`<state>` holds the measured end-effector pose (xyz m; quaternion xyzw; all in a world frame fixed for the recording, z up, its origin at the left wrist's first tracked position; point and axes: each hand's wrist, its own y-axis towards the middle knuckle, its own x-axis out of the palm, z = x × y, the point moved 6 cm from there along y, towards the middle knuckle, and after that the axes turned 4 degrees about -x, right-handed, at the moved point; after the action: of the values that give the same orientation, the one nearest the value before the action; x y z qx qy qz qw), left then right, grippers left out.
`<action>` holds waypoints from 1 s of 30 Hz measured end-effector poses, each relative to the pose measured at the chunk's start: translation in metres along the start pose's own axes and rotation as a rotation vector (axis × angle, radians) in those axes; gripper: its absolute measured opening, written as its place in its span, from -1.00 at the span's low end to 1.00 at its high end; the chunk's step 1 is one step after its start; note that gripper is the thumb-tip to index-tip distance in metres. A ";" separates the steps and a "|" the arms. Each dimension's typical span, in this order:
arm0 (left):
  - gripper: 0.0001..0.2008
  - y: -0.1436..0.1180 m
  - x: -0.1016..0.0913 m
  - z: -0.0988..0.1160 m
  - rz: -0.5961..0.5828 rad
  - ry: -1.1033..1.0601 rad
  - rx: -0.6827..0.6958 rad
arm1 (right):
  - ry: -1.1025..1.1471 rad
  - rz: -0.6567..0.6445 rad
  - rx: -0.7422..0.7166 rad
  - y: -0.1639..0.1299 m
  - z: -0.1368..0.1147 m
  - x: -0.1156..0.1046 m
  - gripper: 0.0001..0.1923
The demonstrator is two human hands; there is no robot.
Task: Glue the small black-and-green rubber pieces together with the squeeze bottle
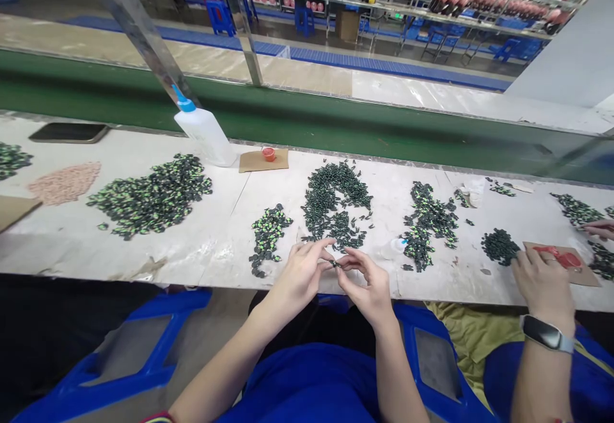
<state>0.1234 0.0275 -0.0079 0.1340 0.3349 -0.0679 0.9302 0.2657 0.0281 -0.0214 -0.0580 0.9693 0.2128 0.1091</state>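
Where left hand [298, 272] and right hand [368, 283] meet, both pinch a dark piece [334, 263] between them. The desk [215, 244] has its near edge close by.

Left grip [300, 271], right grip [367, 280] — pinched, 2 forearms [235, 352] extended

A long, scuffed white tabletop [215, 250] crosses the frame from left to right. On its left part lie a flat black rectangular slab [70, 132], a heap of tiny pale-pink pieces [64, 183] and a broad heap of small black-and-lime-green pieces [153, 196]. At the frame's centre spreads a loose heap of small dark-green pieces [319, 200]; at right sits a compact, round dark-green pile [499, 247].
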 end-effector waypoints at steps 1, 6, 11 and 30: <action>-0.63 0.001 -0.001 0.003 0.018 0.044 0.043 | 0.038 0.017 0.034 0.000 0.002 0.000 -0.66; -0.67 0.000 -0.006 0.019 0.115 0.209 0.227 | 0.239 0.121 0.177 0.000 0.015 -0.001 -0.73; -0.67 -0.003 -0.012 0.029 0.157 0.244 0.346 | 0.393 0.142 0.244 -0.001 0.022 0.000 -0.70; -0.55 -0.006 -0.015 -0.037 0.061 0.176 -0.054 | 0.069 0.275 0.120 -0.012 0.011 -0.043 -0.79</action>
<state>0.0877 0.0330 -0.0268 0.1247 0.4130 -0.0186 0.9020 0.3113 0.0249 -0.0252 0.0746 0.9822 0.1652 0.0488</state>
